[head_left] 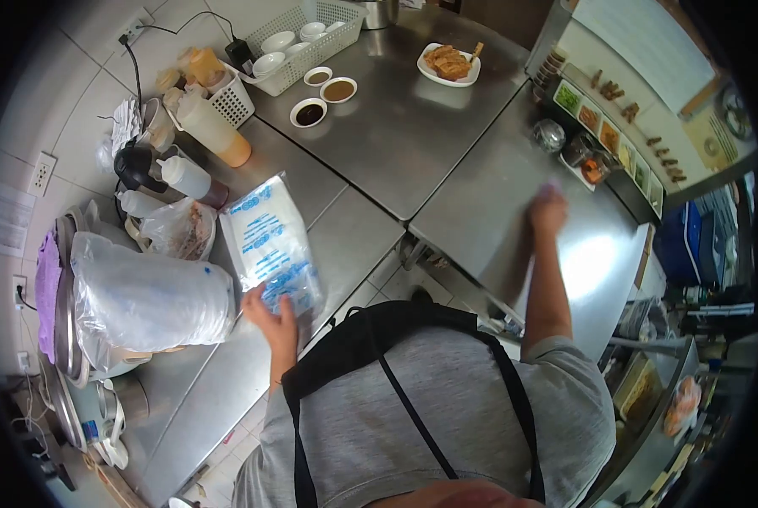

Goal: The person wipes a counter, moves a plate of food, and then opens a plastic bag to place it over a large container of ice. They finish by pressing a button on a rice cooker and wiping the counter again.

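My left hand (271, 320) is at the lower edge of a flat pack of clear plastic bags with blue print (265, 229), its thumb and fingers apart. The pack lies on the steel counter at the left. Out over the right-hand steel table, my right hand (548, 213) is closed and blurred, with a purplish patch at its fingertips; I cannot tell what it holds. Ahead of that hand stand a small metal pot (578, 151) and a foil-like round thing (548, 135).
Sauce bowls (309, 113) and a white plate of fried food (448, 66) stand on the far table. Squeeze bottles (214, 129), a white basket of bowls (307, 51) and a large plastic-wrapped bundle (154, 288) line the left wall. Garnish trays (609, 135) run along the right shelf.
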`<action>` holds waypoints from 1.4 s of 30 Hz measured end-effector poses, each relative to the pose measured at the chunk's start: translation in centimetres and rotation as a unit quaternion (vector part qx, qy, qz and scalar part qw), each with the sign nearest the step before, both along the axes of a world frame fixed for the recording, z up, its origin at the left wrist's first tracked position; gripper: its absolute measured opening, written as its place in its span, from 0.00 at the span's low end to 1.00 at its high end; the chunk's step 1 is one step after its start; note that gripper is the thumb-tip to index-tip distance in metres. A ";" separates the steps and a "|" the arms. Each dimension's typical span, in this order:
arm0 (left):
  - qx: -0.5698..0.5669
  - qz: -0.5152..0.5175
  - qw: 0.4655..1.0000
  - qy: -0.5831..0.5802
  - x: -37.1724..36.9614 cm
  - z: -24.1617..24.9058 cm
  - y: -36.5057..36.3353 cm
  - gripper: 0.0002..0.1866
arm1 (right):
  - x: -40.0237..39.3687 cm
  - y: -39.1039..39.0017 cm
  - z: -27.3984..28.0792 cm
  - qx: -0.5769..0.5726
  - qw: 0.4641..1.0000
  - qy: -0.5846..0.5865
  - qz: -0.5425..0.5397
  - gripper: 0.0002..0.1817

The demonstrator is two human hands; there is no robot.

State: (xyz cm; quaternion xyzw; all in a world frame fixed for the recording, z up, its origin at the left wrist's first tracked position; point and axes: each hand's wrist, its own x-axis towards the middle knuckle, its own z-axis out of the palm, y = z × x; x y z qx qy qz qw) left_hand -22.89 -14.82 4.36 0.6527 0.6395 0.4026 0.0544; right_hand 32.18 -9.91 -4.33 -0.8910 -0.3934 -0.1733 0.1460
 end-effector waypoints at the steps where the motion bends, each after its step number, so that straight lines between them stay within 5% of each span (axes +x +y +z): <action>1: -0.004 -0.030 1.000 -0.002 2.2 0.0 0.9 0.21 | -2.3 3.2 0.3 -0.022 0.998 0.015 0.050 0.19; 5: -0.059 -0.046 0.993 0.095 9.2 -2.7 3.0 0.26 | -10.2 12.5 3.1 -0.036 0.946 0.034 0.322 0.25; 7: -0.090 -0.031 0.977 0.189 11.0 -2.3 3.5 0.27 | -10.9 17.2 2.3 -0.042 0.948 0.032 0.315 0.25; 14: -0.122 0.000 0.968 0.221 12.0 -2.2 4.5 0.25 | -13.2 30.7 2.1 0.008 0.932 0.082 0.353 0.21; 18: -0.122 0.004 0.967 0.224 12.1 -2.4 4.5 0.25 | -19.8 29.0 4.1 -0.047 0.826 0.092 0.555 0.17; 22: -0.104 -0.013 0.964 0.243 12.0 -2.8 4.2 0.24 | -24.3 17.5 4.7 -0.062 0.706 0.107 0.697 0.20; 27: -0.027 -0.082 0.967 0.241 11.3 -3.8 4.5 0.21 | -16.8 3.7 3.7 -0.031 0.825 0.125 0.550 0.19; 29: -0.020 -0.084 0.963 0.255 11.3 -4.0 4.3 0.21 | -9.9 0.1 2.4 -0.013 0.906 0.098 0.411 0.20; 30: -0.021 -0.074 0.961 0.266 11.4 -4.1 4.2 0.21 | -5.8 -1.3 3.0 -0.115 0.946 0.059 0.296 0.20; 32: -0.016 -0.071 0.954 0.292 10.9 -4.8 4.2 0.22 | 3.5 -7.6 2.1 -0.068 0.992 0.035 0.097 0.17; 33: -0.018 -0.065 0.952 0.298 10.8 -4.9 4.1 0.22 | 8.1 -11.4 1.5 -0.010 0.998 0.053 -0.011 0.17; 34: -0.018 -0.056 0.951 0.303 10.8 -5.0 4.0 0.22 | 10.9 -15.3 4.2 0.133 0.933 0.287 -0.172 0.18; 36: -0.024 -0.041 0.953 0.300 10.9 -5.1 3.9 0.22 | 15.9 -24.1 4.8 0.108 0.905 0.149 -0.384 0.19; 37: -0.026 -0.030 0.954 0.296 11.0 -5.2 4.0 0.22 | 23.8 -33.7 -4.3 -0.037 0.927 0.127 -0.352 0.17; 38: -0.018 -0.035 0.954 0.296 10.7 -5.5 4.0 0.22 | 23.8 -36.1 -3.4 0.014 0.920 0.058 -0.386 0.16; 39: -0.009 -0.035 0.956 0.292 10.5 -5.9 4.3 0.22 | 23.2 -35.8 -0.2 0.079 0.901 0.115 -0.412 0.16; 42: -0.017 -0.027 0.956 0.293 11.2 -5.4 4.0 0.23 | 23.7 -29.4 1.9 0.193 0.922 0.035 -0.333 0.17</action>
